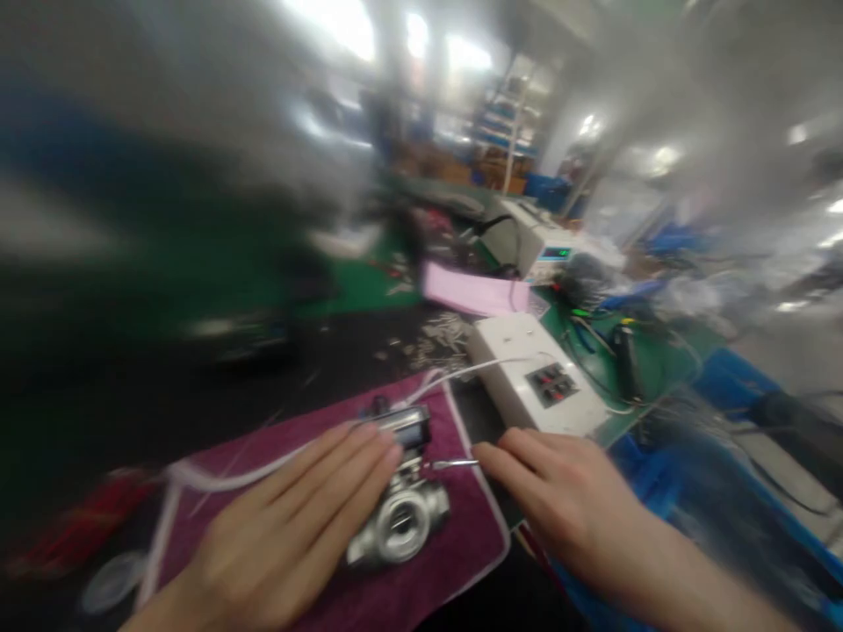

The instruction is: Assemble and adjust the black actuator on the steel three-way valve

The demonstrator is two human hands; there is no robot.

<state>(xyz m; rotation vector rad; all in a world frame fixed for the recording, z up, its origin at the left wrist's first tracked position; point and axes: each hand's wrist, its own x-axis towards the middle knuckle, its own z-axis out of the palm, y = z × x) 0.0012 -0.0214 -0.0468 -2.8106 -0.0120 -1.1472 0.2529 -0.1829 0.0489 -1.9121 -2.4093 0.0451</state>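
A metal valve-like device [403, 525] with a round opening and a dark-windowed upper housing lies on a maroon cloth [461, 553] with a pale border. My left hand [290, 518] rests over the left part of the device, its fingers straight and side by side; the thumb is hidden. To the right, my right hand [559, 483] has its fingers closed around a thin metal tool [456, 463], whose shaft points left at the device's neck. The tool's handle is hidden in the hand. A white cable runs from the device's top.
Behind the cloth stands a white box [520, 360] with dark terminals. Beyond it are a pink sheet [474, 290], small metal parts [441, 342] and an instrument with a green display [553, 254]. A blue bin [744, 474] is at right, a blurred red item [85, 527] at left.
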